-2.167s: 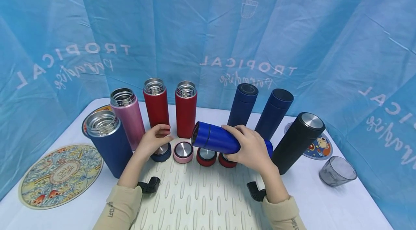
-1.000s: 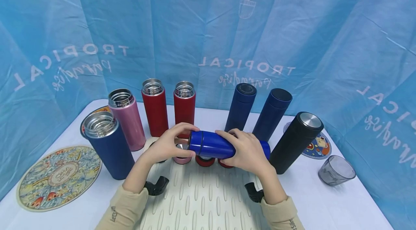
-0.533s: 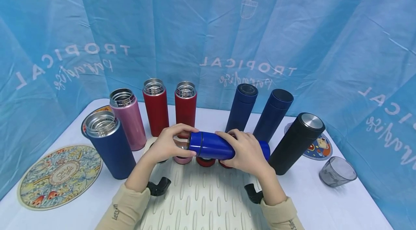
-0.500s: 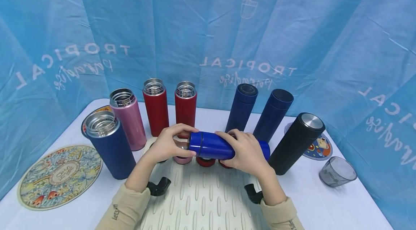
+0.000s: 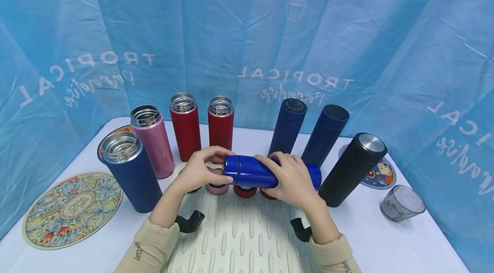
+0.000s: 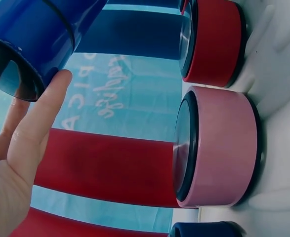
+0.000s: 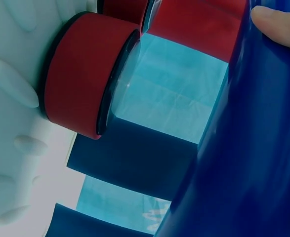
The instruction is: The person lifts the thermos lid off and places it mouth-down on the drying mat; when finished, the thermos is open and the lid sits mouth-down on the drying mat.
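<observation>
A glossy blue thermos [image 5: 251,171] is held lying sideways above the mat, its lid end toward the left. My left hand [image 5: 198,171] pinches the lid end between thumb and fingers. In the left wrist view, a fingertip [image 6: 63,79] touches the lid's side, near the dark seam. My right hand [image 5: 293,181] grips the thermos body around its middle. Below lies a row of loose lids: a pink lid [image 5: 217,189], a red lid [image 5: 245,192] and another red lid [image 5: 269,194], partly covered by the right hand. A navy lid [image 6: 204,229] is mostly hidden behind my left hand.
Uncapped bottles stand at left: navy [image 5: 133,178], pink [image 5: 155,146], and two red, one red bottle [image 5: 185,133] farther left. Capped navy bottles [image 5: 287,129] and a black bottle [image 5: 353,170] stand right. A glass [image 5: 402,203], round placemat [image 5: 73,211] and cream mat [image 5: 239,238] lie around.
My left hand has moved right from beside the navy lid onto the thermos's lid end. The thermos has tipped more level, its lid end lower. Over the last half second little differs.
</observation>
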Tool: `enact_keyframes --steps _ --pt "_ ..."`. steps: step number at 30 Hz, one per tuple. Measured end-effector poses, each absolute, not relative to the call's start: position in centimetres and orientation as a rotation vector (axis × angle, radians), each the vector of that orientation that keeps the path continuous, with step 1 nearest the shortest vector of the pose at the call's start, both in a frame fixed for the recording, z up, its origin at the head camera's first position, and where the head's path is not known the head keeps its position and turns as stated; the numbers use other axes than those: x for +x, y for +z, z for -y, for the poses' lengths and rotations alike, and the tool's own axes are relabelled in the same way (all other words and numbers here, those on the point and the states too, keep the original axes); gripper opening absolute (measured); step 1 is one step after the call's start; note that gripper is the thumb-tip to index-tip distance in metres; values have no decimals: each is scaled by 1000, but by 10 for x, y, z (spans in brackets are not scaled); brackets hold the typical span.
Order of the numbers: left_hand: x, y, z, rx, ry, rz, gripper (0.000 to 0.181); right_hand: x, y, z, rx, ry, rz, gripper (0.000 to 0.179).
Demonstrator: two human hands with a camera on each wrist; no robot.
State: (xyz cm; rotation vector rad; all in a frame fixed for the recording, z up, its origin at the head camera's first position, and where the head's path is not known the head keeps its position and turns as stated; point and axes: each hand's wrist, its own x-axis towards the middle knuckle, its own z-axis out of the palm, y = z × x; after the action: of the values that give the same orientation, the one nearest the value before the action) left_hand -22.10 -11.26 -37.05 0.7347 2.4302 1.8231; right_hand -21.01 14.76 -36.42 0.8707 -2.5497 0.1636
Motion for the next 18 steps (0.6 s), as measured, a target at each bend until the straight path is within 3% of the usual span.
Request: enact_keyframes --steps 18 --pt "-218 -368 105 338 1831 -2412 48 -212 -366 -147 872 125 2463 86"
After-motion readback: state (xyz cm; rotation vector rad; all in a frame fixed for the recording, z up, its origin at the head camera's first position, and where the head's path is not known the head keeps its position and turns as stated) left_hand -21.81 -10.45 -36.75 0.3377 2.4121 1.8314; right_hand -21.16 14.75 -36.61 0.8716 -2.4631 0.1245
